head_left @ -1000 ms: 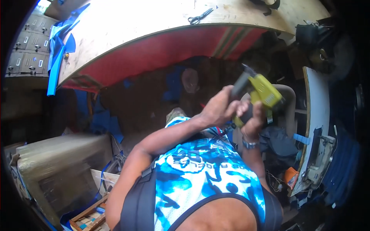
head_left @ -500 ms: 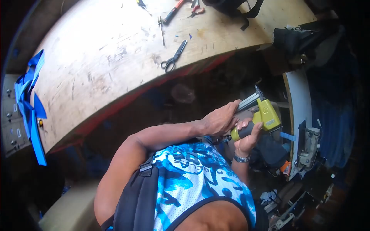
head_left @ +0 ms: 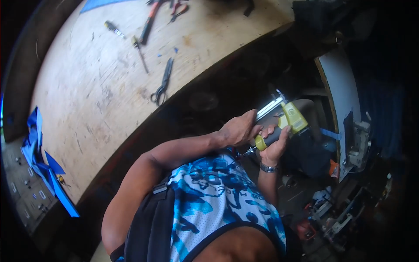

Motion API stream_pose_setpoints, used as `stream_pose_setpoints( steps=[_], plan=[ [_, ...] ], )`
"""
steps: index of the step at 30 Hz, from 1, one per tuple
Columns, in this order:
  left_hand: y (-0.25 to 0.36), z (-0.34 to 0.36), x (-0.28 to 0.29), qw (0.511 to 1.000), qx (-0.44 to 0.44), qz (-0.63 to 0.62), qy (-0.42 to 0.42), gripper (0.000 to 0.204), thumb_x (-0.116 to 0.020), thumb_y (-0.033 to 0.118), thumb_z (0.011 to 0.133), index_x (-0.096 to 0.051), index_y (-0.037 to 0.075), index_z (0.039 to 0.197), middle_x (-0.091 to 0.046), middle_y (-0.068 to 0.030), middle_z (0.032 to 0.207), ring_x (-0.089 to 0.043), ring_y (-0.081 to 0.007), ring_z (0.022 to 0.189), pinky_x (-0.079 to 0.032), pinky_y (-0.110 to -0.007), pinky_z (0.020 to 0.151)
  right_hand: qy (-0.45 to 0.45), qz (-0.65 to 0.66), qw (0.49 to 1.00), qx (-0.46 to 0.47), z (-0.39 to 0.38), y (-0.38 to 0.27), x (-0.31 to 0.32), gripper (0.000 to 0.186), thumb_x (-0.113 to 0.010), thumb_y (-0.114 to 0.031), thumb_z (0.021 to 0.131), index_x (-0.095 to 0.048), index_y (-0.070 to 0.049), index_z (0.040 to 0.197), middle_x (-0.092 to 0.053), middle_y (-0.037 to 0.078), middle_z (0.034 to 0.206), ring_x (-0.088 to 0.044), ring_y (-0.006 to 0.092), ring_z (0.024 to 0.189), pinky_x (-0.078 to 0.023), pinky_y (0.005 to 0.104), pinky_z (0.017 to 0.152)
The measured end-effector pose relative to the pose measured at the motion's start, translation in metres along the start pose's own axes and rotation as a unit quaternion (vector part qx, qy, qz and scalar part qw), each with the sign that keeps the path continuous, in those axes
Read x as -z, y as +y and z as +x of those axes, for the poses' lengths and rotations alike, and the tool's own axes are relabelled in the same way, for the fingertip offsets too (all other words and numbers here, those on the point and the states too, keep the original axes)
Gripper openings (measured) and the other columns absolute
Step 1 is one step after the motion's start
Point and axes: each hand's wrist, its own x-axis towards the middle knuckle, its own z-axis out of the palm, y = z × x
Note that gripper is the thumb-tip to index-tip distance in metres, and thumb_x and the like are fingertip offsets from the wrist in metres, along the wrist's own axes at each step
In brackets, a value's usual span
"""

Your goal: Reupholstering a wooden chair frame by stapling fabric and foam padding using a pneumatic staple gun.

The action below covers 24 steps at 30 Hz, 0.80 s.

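In front of my chest is a yellow-green staple gun (head_left: 293, 117) with a dark grip and a long silver magazine. My right hand (head_left: 274, 146), a metal watch at its wrist, is wrapped around the grip. The fingers of my left hand (head_left: 240, 127) close on the rear end of the magazine, close beside the right fingers. A metal fitting sticks out of the grip's lower end. The tool's nose points up and away from me.
A wooden workbench (head_left: 100, 100) curves across the left and top. On it lie scissors (head_left: 163, 83), screwdrivers (head_left: 140, 54), a red-handled tool (head_left: 149, 22) and pliers (head_left: 178, 11). Blue fabric strips (head_left: 43, 157) hang over its left end. A sewing machine (head_left: 360, 139) stands at right.
The view has turned, so the bench and its tools sit further left and lower. Both hands keep their hold on the staple gun, which has barely shifted against my body.
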Motion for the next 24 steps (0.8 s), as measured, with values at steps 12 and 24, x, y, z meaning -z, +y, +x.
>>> stream_pose_setpoints(
  steps=[12, 24],
  plan=[
    [0.004, -0.049, -0.134, 0.921, 0.309, -0.082, -0.221, 0.056, -0.042, 0.054, 0.105, -0.059, 0.001, 0.107, -0.066, -0.0187, 0.09, -0.068, -0.0312, 0.09, -0.053, -0.044, 0.083, 0.039, 0.111, 0.982, -0.151, -0.055, 0.02, 0.197, 0.07, -0.054, -0.064, 0.097, -0.046, -0.005, 0.133, -0.052, -0.001, 0.078, -0.05, 0.0116, 0.067, -0.044, 0.0298, 0.066],
    [-0.041, -0.064, 0.122, 0.948, 0.1, 0.074, 0.291, 0.025, -0.06, 0.019, 0.103, -0.069, -0.001, 0.116, -0.073, -0.0109, 0.096, -0.066, -0.0156, 0.086, -0.053, -0.03, 0.079, -0.062, 0.162, 0.984, 0.025, 0.01, -0.065, 0.075, 0.082, -0.057, -0.072, 0.09, -0.042, -0.007, 0.137, -0.058, -0.006, 0.07, -0.055, 0.0078, 0.053, -0.049, 0.0259, 0.057]
  ],
)
